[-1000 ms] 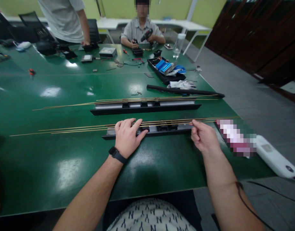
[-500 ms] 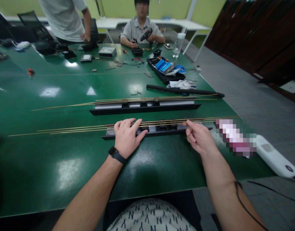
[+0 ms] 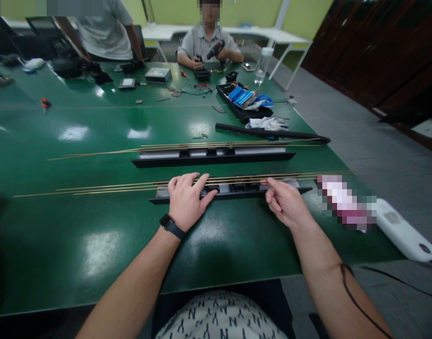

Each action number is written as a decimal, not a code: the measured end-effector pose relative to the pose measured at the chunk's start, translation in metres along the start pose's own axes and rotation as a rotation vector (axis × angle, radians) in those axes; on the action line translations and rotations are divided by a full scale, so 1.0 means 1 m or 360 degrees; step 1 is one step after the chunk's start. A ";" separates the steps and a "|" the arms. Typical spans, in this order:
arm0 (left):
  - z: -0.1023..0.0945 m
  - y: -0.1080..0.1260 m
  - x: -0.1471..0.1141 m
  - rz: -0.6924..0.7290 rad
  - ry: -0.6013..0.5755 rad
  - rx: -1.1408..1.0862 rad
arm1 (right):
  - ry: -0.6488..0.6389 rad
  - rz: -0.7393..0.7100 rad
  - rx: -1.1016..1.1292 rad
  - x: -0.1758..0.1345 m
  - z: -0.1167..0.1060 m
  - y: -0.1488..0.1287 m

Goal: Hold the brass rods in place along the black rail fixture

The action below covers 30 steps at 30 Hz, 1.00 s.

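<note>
My left hand (image 3: pixel 186 200), with a dark watch on its wrist, wraps over the near black rail (image 3: pixel 230 193) left of its middle. Its fingers reach across the thin brass rods (image 3: pixel 113 188) lying lengthwise along the rail, and the thumb is at the near side. Toward the rail's right end, my right hand (image 3: pixel 284 200) is closed, its index finger extended to the rods and the other fingers curled. It appears to pinch a rod, though the contact is partly hidden. Small black blocks (image 3: pixel 242 184) sit inside the rail between my hands.
Beyond lies a second black rail (image 3: pixel 212 160) with similar rods. Farther back are a black tube (image 3: pixel 272 132), gloves (image 3: pixel 267 123) and a black tray (image 3: pixel 253 114) of blue parts. A white device (image 3: pixel 404 230) lies right. A seated person (image 3: pixel 209 44) holds a drill; another person (image 3: pixel 106 33) stands left.
My right hand has slid a little left along the rods. My left hand stays on the rail. The standing person has shifted right and leans over the table.
</note>
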<state>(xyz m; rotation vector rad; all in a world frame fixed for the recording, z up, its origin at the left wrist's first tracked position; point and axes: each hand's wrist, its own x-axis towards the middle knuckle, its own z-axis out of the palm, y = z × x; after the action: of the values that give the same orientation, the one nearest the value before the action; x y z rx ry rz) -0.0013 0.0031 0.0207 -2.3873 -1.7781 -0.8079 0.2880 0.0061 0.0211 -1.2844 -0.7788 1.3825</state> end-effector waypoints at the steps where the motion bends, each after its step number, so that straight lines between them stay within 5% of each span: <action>1: 0.000 0.000 0.000 0.0002 0.0000 -0.0002 | -0.0002 -0.0001 -0.0001 0.000 0.000 0.000; 15: 0.001 0.000 0.000 0.0011 0.0020 0.0002 | -0.0270 0.0141 -0.0046 -0.006 0.013 0.003; 30: 0.000 0.000 0.000 0.0017 0.0004 0.0022 | -0.0025 0.0045 0.0182 0.001 0.006 0.001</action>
<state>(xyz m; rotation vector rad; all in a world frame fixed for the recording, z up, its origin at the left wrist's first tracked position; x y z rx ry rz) -0.0014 0.0034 0.0205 -2.3841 -1.7629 -0.7940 0.2818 0.0075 0.0210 -1.2011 -0.6841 1.4407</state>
